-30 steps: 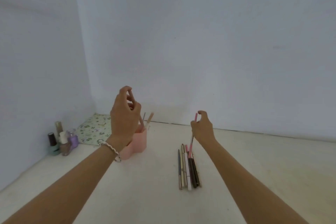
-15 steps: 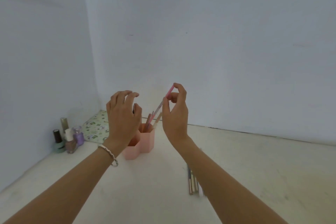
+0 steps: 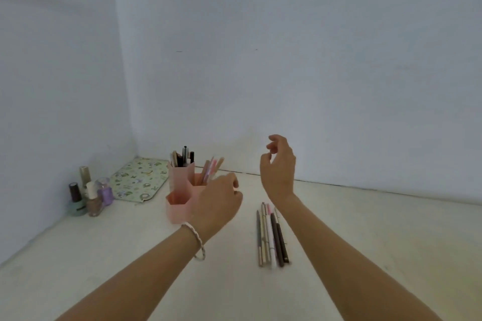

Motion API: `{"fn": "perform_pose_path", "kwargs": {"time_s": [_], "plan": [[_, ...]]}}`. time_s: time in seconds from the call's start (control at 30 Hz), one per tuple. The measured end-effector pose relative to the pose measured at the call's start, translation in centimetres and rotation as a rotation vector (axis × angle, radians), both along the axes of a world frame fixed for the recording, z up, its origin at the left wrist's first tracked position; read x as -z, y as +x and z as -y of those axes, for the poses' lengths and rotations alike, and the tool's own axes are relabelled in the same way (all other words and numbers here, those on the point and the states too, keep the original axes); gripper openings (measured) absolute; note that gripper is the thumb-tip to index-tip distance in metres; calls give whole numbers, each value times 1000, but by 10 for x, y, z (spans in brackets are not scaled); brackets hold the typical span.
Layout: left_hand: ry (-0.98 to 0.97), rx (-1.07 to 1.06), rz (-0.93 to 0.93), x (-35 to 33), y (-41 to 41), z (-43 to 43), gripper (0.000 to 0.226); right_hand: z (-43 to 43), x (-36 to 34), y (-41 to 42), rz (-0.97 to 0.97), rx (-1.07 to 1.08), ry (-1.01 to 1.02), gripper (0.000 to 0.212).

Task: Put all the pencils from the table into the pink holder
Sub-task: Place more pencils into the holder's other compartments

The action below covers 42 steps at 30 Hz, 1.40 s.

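Observation:
The pink holder (image 3: 180,206) stands left of centre, made of hexagonal cups. Its tall back cup holds dark pens, and the right cup holds several pencils (image 3: 212,169), one of them pink. The low front cup looks empty. Several pencils (image 3: 271,237) lie side by side on the table to the right of the holder. My left hand (image 3: 217,202) hovers low just in front of the holder's right cup, fingers loosely curled, holding nothing. My right hand (image 3: 279,167) is raised above the far ends of the lying pencils, fingers apart and empty.
Several nail polish bottles (image 3: 88,195) stand at the left by the wall. A flowered green pad (image 3: 138,180) lies in the corner behind the holder. White walls close off the back and the left side of the pale table (image 3: 365,229).
My right hand let go of the pink pencil, which now stands in the holder's right cup, and drew back to the right. My left hand dropped lower and moved right.

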<state>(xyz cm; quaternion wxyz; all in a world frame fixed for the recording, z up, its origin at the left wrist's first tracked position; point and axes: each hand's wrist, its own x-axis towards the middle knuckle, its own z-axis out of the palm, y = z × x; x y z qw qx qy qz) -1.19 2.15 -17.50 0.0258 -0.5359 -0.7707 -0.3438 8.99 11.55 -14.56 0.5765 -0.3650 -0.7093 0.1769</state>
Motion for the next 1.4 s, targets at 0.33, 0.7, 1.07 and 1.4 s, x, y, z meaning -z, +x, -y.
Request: {"fn": "perform_pose_path", "kwargs": {"time_s": [0.33,0.7,1.07,1.4], "plan": [[-398,30,224,35,57,-30,21,-21,24,77,103,61,-221,36],[-524,22,542,23,58,-37,30,-16,52,85,166,13,-394,30],[-32,13,841,-34,32,-25,9,-17,76,68,706,24,-680,37],[136,-32,880,-17,4,-18,5,-8,75,54,677,117,-661,27]]}}
